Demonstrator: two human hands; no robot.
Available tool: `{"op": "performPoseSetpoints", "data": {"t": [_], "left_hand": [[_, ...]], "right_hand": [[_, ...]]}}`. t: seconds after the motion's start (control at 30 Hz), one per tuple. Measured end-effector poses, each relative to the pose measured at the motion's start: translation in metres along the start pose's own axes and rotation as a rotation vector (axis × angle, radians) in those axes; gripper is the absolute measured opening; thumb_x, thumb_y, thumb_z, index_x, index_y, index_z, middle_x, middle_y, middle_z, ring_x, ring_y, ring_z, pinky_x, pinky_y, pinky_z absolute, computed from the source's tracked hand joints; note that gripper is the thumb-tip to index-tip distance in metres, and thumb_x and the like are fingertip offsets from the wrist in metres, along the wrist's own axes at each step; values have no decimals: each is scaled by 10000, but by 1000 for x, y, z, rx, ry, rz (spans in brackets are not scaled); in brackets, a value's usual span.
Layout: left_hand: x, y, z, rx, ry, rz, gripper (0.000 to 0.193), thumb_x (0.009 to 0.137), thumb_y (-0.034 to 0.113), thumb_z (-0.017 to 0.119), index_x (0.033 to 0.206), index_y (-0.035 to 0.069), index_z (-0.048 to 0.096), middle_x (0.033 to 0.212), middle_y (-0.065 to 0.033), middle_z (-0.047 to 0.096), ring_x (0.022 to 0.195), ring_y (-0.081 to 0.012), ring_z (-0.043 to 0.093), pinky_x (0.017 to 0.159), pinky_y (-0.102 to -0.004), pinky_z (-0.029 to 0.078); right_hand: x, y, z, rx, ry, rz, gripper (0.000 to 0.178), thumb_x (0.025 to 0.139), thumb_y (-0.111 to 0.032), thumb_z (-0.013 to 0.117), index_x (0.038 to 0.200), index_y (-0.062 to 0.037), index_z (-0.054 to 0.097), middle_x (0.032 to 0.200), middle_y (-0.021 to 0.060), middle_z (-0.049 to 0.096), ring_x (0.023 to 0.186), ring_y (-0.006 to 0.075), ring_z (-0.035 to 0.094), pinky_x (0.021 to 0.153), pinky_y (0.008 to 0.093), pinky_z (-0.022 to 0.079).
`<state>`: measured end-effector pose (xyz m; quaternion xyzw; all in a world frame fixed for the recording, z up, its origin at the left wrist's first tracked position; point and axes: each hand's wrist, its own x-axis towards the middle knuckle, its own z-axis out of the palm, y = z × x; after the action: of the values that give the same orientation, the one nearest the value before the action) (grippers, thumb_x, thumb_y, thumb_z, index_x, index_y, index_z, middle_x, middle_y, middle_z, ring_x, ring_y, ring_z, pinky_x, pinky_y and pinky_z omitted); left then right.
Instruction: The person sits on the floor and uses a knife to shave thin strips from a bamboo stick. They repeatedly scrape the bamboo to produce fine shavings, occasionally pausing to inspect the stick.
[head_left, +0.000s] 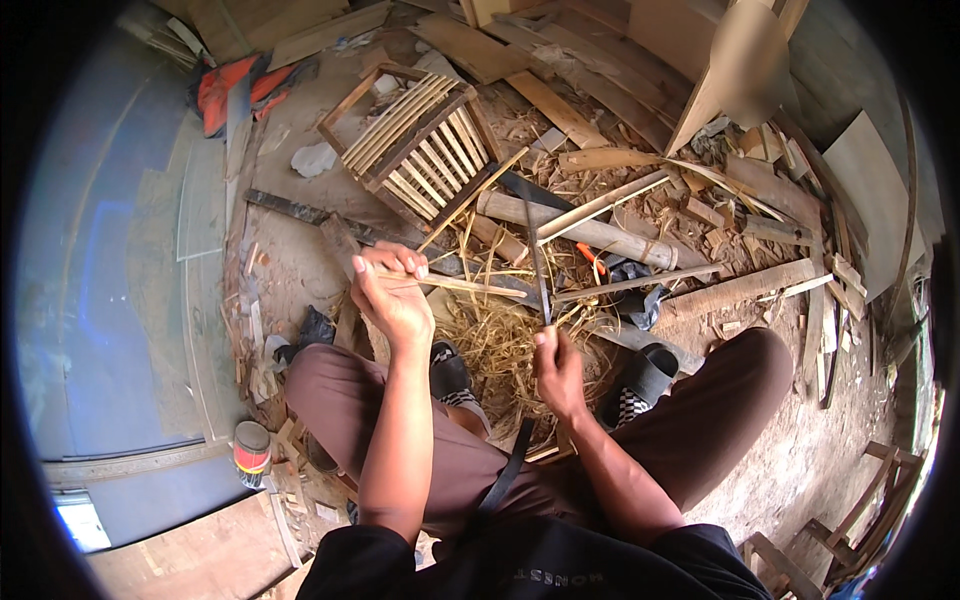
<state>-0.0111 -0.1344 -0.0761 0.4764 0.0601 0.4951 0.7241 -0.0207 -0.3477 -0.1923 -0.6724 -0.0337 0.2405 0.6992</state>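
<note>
My left hand (393, 295) is closed around a thin pale bamboo stick (475, 287), whose free end points right toward the blade. In my right hand (560, 375) is a long, narrow knife (541, 265), its dark blade standing up and away from me. My fist hides the handle. The stick's tip ends just left of the blade; whether they touch I cannot tell. Below both hands a heap of curled bamboo shavings (490, 350) covers the ground between my feet. Another bamboo strip (470, 200) slants up beside the slatted wooden frame (420, 150).
A bamboo pole (585, 232) and a split bamboo piece (605, 203) lie ahead, among scattered wood offcuts (705, 212). Boards lean at the far right. A small paint can (251, 447) stands left of my knee, and orange-and-black cloth (225, 92) lies far left.
</note>
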Motion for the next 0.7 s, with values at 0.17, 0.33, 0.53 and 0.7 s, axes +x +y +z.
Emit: {"op": "performPoseSetpoints", "data": {"t": [0.17,0.33,0.53,0.7], "left_hand": [[-6,4,4,154,-103,33,544,1121,354,381,651,79,377,635,-80,454,576,-159,428,575,-313,393],[-9,8,2,71,-61,-145,575,1120,428,332,652,98,391,604,-17,405,532,-122,355,558,-283,321],[-7,11,17,-116,-136,-245,665,1112,536,237,615,112,367,560,12,302,522,-119,265,558,-287,251],[1,7,11,-135,-96,-320,653,1124,442,295,554,126,328,528,10,281,497,-120,230,526,-287,244]], "right_hand": [[-11,9,10,-311,-141,77,436,1034,-398,585,1067,36,555,790,171,645,713,329,625,709,452,501],[-15,22,17,-407,-125,182,555,1057,-502,468,999,34,599,856,265,680,854,465,673,789,496,512],[-5,25,18,-329,-141,167,585,1093,-469,409,916,43,627,725,228,616,690,359,609,693,471,473],[-2,27,22,-325,-133,184,560,1087,-447,438,902,52,612,672,220,586,621,360,581,627,471,456]]}}
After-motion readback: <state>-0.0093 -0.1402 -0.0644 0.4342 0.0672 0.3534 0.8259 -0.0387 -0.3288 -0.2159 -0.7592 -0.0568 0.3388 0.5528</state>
